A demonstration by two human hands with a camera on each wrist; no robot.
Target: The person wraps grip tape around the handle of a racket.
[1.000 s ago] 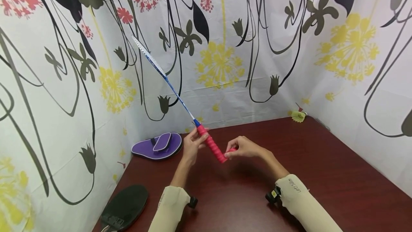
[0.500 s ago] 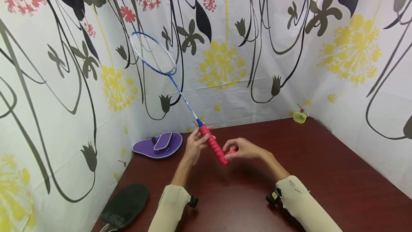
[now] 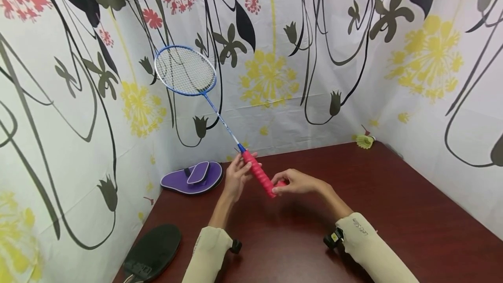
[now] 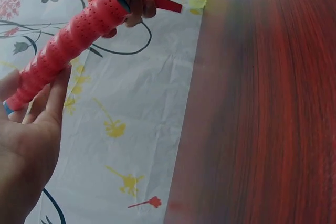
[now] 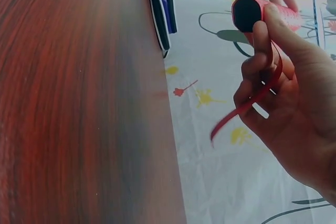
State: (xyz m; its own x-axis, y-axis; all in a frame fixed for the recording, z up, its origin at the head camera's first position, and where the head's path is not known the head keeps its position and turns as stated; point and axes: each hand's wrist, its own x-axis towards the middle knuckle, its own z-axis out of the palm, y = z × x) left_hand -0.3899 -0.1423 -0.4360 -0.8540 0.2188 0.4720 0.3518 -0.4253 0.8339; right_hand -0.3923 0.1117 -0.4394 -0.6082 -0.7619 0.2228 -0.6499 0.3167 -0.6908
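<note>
A blue-and-white badminton racket is held up over the table, its strung head tilted to the upper left. My left hand grips the upper part of the handle, with fingers and thumb round the ridged red overgrip. At the butt end my right hand pinches the red grip tape between thumb and finger. A loose tail of tape hangs from that hand in the right wrist view. The dark end cap of the handle faces the camera there.
A purple paddle case lies at the table's back left. Nearer, a black table tennis paddle rests at the left edge. A yellow shuttlecock sits in the far right corner. Patterned cloth walls surround the dark red table.
The racket has turned about its shaft: its head was edge-on to the head camera and now shows its strings broadly. Both hands stay near the same spots on the handle.
</note>
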